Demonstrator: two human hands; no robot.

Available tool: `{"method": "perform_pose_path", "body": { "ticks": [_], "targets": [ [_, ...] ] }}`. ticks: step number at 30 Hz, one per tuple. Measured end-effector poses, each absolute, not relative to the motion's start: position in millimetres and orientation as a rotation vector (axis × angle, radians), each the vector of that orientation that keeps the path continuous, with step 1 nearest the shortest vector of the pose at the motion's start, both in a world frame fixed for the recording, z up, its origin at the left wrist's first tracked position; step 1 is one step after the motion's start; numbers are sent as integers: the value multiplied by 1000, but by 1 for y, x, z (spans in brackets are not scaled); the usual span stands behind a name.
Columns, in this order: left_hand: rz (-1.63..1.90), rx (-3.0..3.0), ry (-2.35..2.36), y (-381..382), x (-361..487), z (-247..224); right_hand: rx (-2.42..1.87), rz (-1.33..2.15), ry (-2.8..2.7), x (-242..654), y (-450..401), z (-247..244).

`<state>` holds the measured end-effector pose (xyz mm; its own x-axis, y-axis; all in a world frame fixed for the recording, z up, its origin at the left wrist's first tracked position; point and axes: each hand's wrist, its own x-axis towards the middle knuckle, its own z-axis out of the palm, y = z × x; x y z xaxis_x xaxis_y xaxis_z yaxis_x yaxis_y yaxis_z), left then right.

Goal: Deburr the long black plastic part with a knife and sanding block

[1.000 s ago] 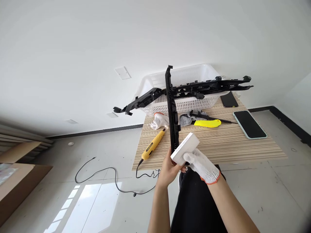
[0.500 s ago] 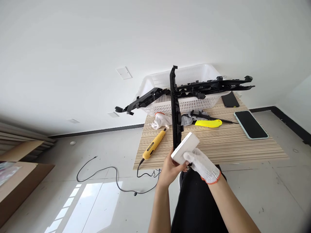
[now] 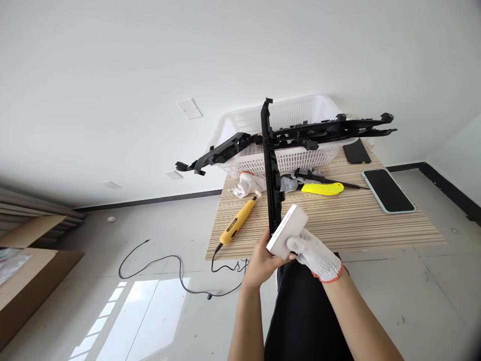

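Note:
My bare left hand (image 3: 262, 260) is closed round the lower end of a long black plastic trim part (image 3: 271, 175), which points away from me over the table. In a white knit glove with an orange cuff, my right hand (image 3: 313, 253) grips a white rectangular block (image 3: 289, 228). The block lies against the near end of the black part, just above my left fingers, and hides some of that end. Its exact kind cannot be made out. My right fingertips are partly hidden behind the block.
Behind stands a white plastic basket (image 3: 289, 163) with several black trim parts (image 3: 323, 131) across it. On the striped table (image 3: 349, 225) lie a yellow corded tool (image 3: 237, 221), a white glove (image 3: 248, 185), a yellow-handled knife (image 3: 322, 189), a grey cloth (image 3: 288, 183) and two phones (image 3: 389, 190) (image 3: 356, 151).
The white block and my right hand have shifted slightly to the right, and the block's edge has turned a little. My left hand keeps its hold. The view has tilted slightly.

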<state>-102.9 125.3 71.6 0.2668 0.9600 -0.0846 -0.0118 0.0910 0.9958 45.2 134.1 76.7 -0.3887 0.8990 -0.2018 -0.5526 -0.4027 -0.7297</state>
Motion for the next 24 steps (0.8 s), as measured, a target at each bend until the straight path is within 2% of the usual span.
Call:
{"method": "perform_pose_path", "body": {
  "ticks": [4, 9, 13, 17, 24],
  "targets": [
    [936, 1191, 970, 126, -102, 71, -741, 1745, -535, 45, 136, 73],
    [930, 1194, 1007, 126, -102, 71, -804, 1832, -693, 46, 136, 74],
    [947, 1214, 989, 126, -101, 72, -763, 1681, -493, 44, 136, 77],
    [938, 1196, 1014, 124, -100, 74, -731, 1843, -666, 44, 135, 79],
    [963, 1146, 964, 123, -97, 75, -730, 1808, -641, 43, 136, 76]
  ]
}}
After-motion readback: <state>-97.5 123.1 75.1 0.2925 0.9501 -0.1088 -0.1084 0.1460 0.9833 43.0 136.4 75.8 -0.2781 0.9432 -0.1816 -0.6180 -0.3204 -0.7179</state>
